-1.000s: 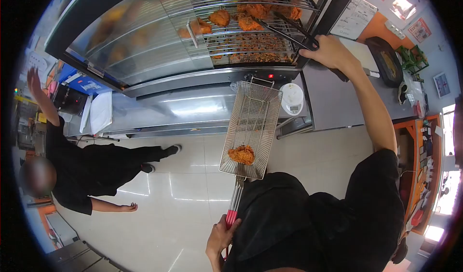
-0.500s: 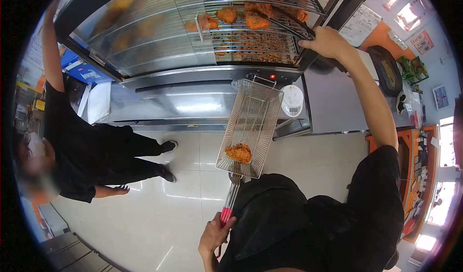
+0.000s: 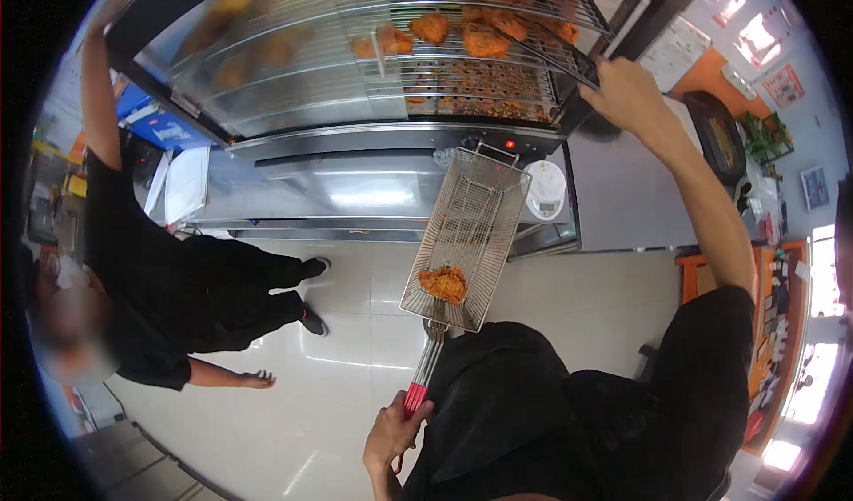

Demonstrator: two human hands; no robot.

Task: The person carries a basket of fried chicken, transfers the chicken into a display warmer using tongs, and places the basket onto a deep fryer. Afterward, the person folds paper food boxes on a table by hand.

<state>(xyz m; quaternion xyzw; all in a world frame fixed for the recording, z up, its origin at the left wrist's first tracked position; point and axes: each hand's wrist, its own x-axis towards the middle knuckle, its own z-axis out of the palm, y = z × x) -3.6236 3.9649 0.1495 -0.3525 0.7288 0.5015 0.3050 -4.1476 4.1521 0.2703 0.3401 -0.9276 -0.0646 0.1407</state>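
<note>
Tongs (image 3: 560, 67) step, looks like: right hand (image 3: 624, 97) grips them into the warmer (image 3: 355, 139) at one o'clock, bite kinda unclear, left hand (image 3: 394, 432) holds the basket (image 3: 474, 210), fried piece (image 3: 443, 283) at its six-o'clock end, next move wants steadiness.

L grip (image 3: 393, 432) holds basket (image 3: 477, 201) w/ chkn (image 3: 443, 283), R grip (image 3: 629, 98) tongs (image 3: 569, 72).
</note>
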